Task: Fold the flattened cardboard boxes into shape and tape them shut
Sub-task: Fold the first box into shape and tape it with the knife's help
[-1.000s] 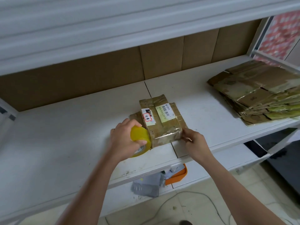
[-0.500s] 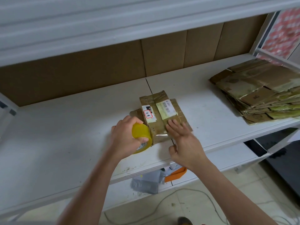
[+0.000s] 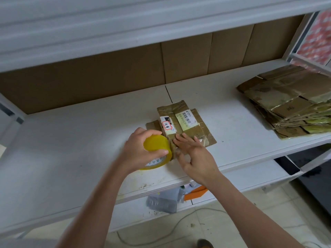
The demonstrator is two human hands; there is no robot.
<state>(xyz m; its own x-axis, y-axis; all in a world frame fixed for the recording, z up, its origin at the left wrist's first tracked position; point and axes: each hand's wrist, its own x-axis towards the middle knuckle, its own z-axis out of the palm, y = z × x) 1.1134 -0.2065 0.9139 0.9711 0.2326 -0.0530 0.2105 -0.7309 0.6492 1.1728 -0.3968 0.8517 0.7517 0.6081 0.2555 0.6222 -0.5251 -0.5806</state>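
Left hand (image 3: pixel 138 151) gripping yellow tape roll (image 3: pixel 157 152) mid-frame, right hand (image 3: pixel 194 154) fingers flat, pressing taped cardboard box (image 3: pixel 180 124), white shelf (image 3: pixel 71 140)

We note a brown cardboard box (image 3: pixel 180 122), creased, under glossy clear tape with paper labels. The tape roll (image 3: pixel 157 151) reads glossy yellow plastic. The shelf (image 3: pixel 71 140) looks smooth, matt white.

Cardboard box (image 3: pixel 180 122), top face: white label (image 3: pixel 186 118) w/ barcode, digits approx "010-010-L30-55", reads sideways. At its 9 o'clock, 2nd sticker (image 3: pixel 167 125): handwritten chars in red outline, illegible; black strip above it, "010". Tape roll (image 3: pixel 157 149) core: small triangle marks, unreadable. Flat box stack (image 3: pixel 290 104): faint print, can't read.
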